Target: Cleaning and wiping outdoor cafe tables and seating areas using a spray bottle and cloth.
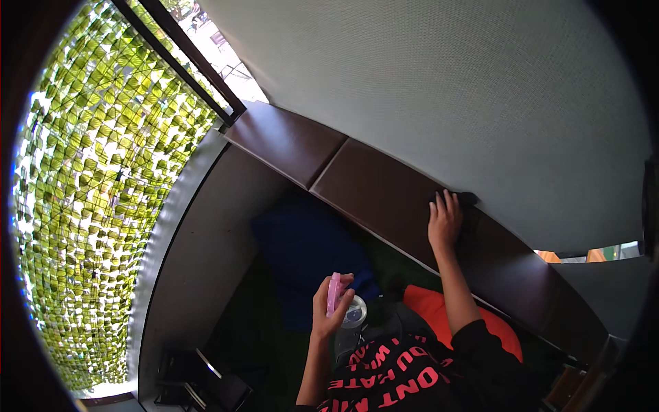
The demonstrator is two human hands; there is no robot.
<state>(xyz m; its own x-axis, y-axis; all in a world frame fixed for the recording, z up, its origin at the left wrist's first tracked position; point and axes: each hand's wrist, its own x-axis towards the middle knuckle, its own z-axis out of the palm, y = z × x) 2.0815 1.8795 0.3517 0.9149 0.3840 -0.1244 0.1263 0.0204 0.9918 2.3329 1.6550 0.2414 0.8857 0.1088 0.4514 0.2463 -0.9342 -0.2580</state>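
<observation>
My left hand [323, 311], held in front of my body, is closed around a spray bottle with a pink trigger head [333, 296]. Its round translucent body [355, 313] shows below the fingers. My right hand [443, 224] reaches out to a long brown padded bench top [381, 190]. The fingers press on a dark cloth [467, 198], which lies near the wall edge and is partly hidden by the hand. Seams divide the bench top's smooth covering into sections.
A pale textured wall [437, 92] borders the bench top. Below are a blue cushion-like object [314, 247] and an orange-red beanbag-like seat [427, 304]. Dark chairs [206, 381] stand at lower left, near a leafy screen [103, 195] on a low grey wall [206, 226].
</observation>
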